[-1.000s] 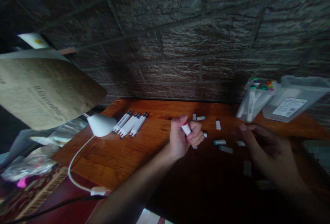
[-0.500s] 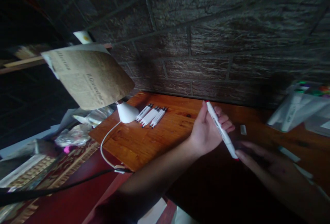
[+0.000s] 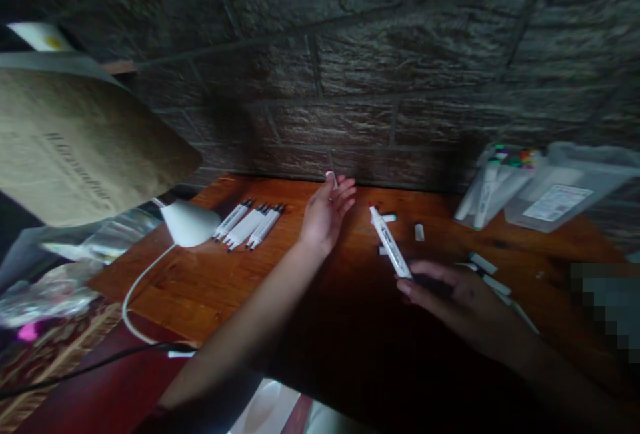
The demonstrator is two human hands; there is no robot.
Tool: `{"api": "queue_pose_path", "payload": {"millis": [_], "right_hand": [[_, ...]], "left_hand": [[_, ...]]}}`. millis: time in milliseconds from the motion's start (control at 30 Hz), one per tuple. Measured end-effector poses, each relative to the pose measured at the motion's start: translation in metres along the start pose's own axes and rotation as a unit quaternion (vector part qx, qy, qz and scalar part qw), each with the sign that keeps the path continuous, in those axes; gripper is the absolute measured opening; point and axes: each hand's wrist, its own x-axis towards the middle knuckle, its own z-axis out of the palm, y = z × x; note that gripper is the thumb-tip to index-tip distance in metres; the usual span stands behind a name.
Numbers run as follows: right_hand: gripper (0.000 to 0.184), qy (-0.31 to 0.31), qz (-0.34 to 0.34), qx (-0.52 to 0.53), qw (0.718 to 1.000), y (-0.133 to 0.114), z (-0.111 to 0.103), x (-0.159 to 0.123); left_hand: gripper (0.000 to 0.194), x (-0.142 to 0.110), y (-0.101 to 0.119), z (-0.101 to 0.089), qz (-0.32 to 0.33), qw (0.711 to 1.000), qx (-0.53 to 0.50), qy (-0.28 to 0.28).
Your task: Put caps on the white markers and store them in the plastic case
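My right hand (image 3: 450, 294) grips the lower end of a white marker (image 3: 391, 244), which points up and left with its red tip bare. Away to its left, my left hand (image 3: 324, 215) pinches a white marker cap (image 3: 330, 177) with a red end between thumb and fingers; its other fingers are loosely extended. A small white cap (image 3: 419, 232) lies on the wooden table (image 3: 285, 274) to the right of the marker. Another light cap-like piece (image 3: 387, 218) lies just behind the marker.
Several white markers (image 3: 250, 224) lie side by side near a lamp (image 3: 187, 223) with a printed shade. More white pens (image 3: 495, 284) lie beyond my right hand. Clear plastic containers (image 3: 565, 197), one holding markers, stand at the back right, below a dark brick wall (image 3: 350, 74).
The marker has come apart from its red-ended cap. My left hand keeps the cap, while my right hand holds the marker away from it. The view has turned to the right.
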Motion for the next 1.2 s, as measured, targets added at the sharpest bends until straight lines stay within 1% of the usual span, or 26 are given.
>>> {"api": "queue_pose_path", "payload": {"millis": [33,67,100,133,167,200,233,267,300,333,433,500,633,700,767,800,933,967,1000,1033,1067,1100,1133,1167,1200], "right_hand": [[0.031,0.010,0.009,0.022,1.000,-0.001,-0.003,0.001],[0.032,0.020,0.018,0.043,0.999,-0.001,-0.007,0.002],[0.033,0.032,0.027,0.062,0.997,0.000,-0.010,0.003],[0.034,0.041,0.035,0.080,0.995,0.000,-0.014,0.003],[0.034,0.047,0.041,0.096,0.993,0.002,-0.017,0.004],[0.034,0.051,0.043,0.110,0.992,0.003,-0.019,0.004],[0.033,0.052,0.040,0.117,0.991,0.005,-0.021,0.004],[0.032,0.051,0.035,0.115,0.991,0.007,-0.022,0.004],[0.029,0.050,0.028,0.106,0.993,0.009,-0.022,0.004],[0.027,0.050,0.021,0.092,0.994,0.010,-0.023,0.004],[0.026,0.053,0.006,0.054,0.997,0.011,-0.022,0.005],[0.028,0.056,0.003,0.049,0.997,0.011,-0.021,0.005],[0.026,0.072,-0.022,0.055,0.996,0.014,-0.021,0.007],[0.024,0.085,-0.035,0.073,0.993,0.016,-0.023,0.008],[0.027,0.099,-0.039,0.107,0.989,0.018,-0.025,0.009],[0.032,0.105,-0.039,0.124,0.986,0.019,-0.027,0.009],[0.068,0.149,-0.061,0.148,0.976,0.015,-0.031,0.008],[0.070,0.156,-0.073,0.142,0.975,0.013,-0.032,0.008],[0.068,0.160,-0.084,0.134,0.974,0.012,-0.033,0.007],[0.061,0.161,-0.095,0.128,0.974,0.010,-0.034,0.006],[0.052,0.157,-0.101,0.124,0.974,0.008,-0.035,0.005],[0.044,0.152,-0.104,0.126,0.975,0.007,-0.036,0.004],[0.039,0.142,-0.108,0.134,0.975,0.005,-0.037,0.002],[0.039,0.130,-0.118,0.149,0.973,0.004,-0.039,0.000],[0.041,0.114,-0.137,0.169,0.969,0.003,-0.040,-0.002]], "left_hand": [[0.015,0.005,0.001,-0.005,0.030,0.995,0.091,-0.020],[0.015,0.007,0.001,-0.009,0.060,0.980,0.184,-0.046],[0.016,0.008,0.001,-0.013,0.092,0.955,0.272,-0.074],[0.016,0.007,0.001,-0.016,0.123,0.921,0.356,-0.099],[0.013,0.006,0.000,-0.019,0.140,0.881,0.435,-0.125],[0.007,0.004,-0.001,-0.022,0.149,0.840,0.499,-0.151],[0.004,0.002,-0.002,-0.024,0.149,0.806,0.545,-0.176],[0.003,0.000,-0.003,-0.026,0.146,0.781,0.574,-0.198],[0.002,-0.001,-0.005,-0.028,0.144,0.765,0.589,-0.216],[0.001,-0.001,-0.006,-0.029,0.144,0.757,0.595,-0.228],[0.004,-0.002,-0.007,-0.028,0.141,0.749,0.598,-0.247],[0.009,-0.002,-0.006,-0.026,0.123,0.732,0.617,-0.261],[0.019,-0.004,-0.001,-0.023,0.075,0.660,0.694,-0.277],[0.022,-0.005,0.001,-0.021,0.070,0.639,0.713,-0.281],[0.023,-0.006,0.002,-0.020,0.074,0.634,0.716,-0.282],[0.023,-0.006,0.002,-0.019,0.076,0.632,0.717,-0.283],[0.022,-0.007,-0.001,-0.018,0.090,0.614,0.735,-0.273],[0.022,-0.008,-0.002,-0.018,0.093,0.608,0.739,-0.274],[0.022,-0.008,-0.003,-0.018,0.097,0.605,0.741,-0.275],[0.022,-0.007,-0.004,-0.019,0.101,0.605,0.739,-0.278],[0.024,-0.007,-0.005,-0.019,0.106,0.612,0.731,-0.282],[0.027,-0.007,-0.007,-0.019,0.110,0.629,0.714,-0.287],[0.030,-0.007,-0.008,-0.019,0.111,0.656,0.687,-0.293],[0.031,-0.007,-0.009,-0.018,0.105,0.692,0.648,-0.299],[0.030,-0.007,-0.010,-0.017,0.094,0.736,0.598,-0.303]]}}
